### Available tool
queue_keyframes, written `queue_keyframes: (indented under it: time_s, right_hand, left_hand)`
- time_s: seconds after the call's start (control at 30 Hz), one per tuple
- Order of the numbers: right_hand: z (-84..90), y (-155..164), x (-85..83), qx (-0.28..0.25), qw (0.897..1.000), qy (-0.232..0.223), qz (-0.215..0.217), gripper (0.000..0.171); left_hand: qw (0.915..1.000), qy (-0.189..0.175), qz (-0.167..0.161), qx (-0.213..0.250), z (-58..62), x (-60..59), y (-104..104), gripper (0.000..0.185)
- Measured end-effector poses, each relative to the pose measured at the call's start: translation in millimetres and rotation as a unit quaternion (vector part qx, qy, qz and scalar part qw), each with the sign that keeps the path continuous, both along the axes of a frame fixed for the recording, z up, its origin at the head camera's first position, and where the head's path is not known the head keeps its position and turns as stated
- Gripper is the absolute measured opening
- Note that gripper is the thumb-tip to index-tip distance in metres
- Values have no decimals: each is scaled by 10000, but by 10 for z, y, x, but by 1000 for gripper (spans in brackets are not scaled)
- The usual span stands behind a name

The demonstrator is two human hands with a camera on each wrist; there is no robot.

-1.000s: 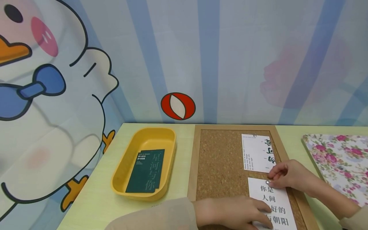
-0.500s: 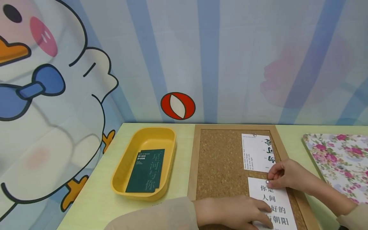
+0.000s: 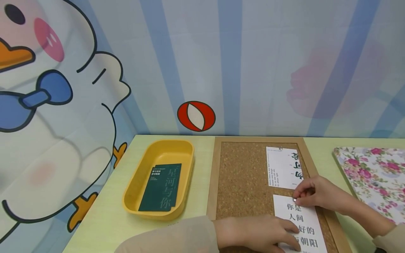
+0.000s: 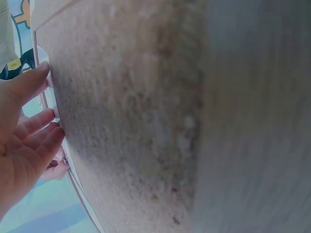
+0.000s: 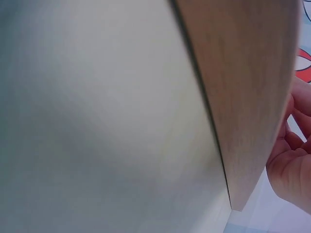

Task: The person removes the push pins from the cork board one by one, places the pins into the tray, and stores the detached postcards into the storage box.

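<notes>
almost nothing has moved over the last second: the right hand sits at the same spot on the cork board, fingers curled together and pinching the small silver pin at the top edge of the lower white card. the pin head looks no lower and no higher than it did a moment ago, so my read is that the hand is working or pressing it in place rather than carrying it anywhere.

the left hand has not shifted either. it lies flat, fingers straight and relaxed, pressing on the lower part of that same card, just below and to the left of the right hand. the card stays square under it, touching the board all along.

just beyond the right hand's knuckles is the upper white card, with its own pin at the far edge, untouched. the two cards sit close, a thin strip of cork between them.

well off to the left of both hands, on the desk, the yellow tray holds dark green cards, same as before. a flowered board lies off to the right of the right hand.

the wrist views are too close and blurred to add much: cork and frame fill them, with fingers at the edge.

judging by the stillness, the pin is the whole business right now, and the card is held steady for it.
</notes>
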State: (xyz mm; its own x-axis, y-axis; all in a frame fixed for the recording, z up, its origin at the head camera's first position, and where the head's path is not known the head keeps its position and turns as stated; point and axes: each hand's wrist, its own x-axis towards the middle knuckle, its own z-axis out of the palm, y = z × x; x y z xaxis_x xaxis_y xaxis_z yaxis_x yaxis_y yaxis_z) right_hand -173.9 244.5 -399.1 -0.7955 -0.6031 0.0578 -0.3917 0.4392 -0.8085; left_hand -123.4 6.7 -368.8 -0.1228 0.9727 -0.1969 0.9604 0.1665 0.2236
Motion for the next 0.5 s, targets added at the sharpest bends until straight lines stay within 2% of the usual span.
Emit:
queue_keyframes:
  time_s: [0.17, 0.33, 0.4, 0.5]
  right_hand:
    - [19, 17, 1, -193, 9994, -279, 77, 10]
    - [61, -27, 19, 250, 9959, -672, -547, 19]
    - [76, -55, 24, 520, 9940, -603, -749, 20]
    - [98, -88, 23, 819, 9928, -360, -797, 20]
  left_hand:
    - [10000, -61, 26, -16, 0, -6, 3, 37]
    - [9999, -96, 33, -7, -4, -8, 4, 37]
    - [9999, -120, 38, -16, -5, -10, 4, 37]
    - [9999, -129, 31, -28, -4, -13, 4, 38]
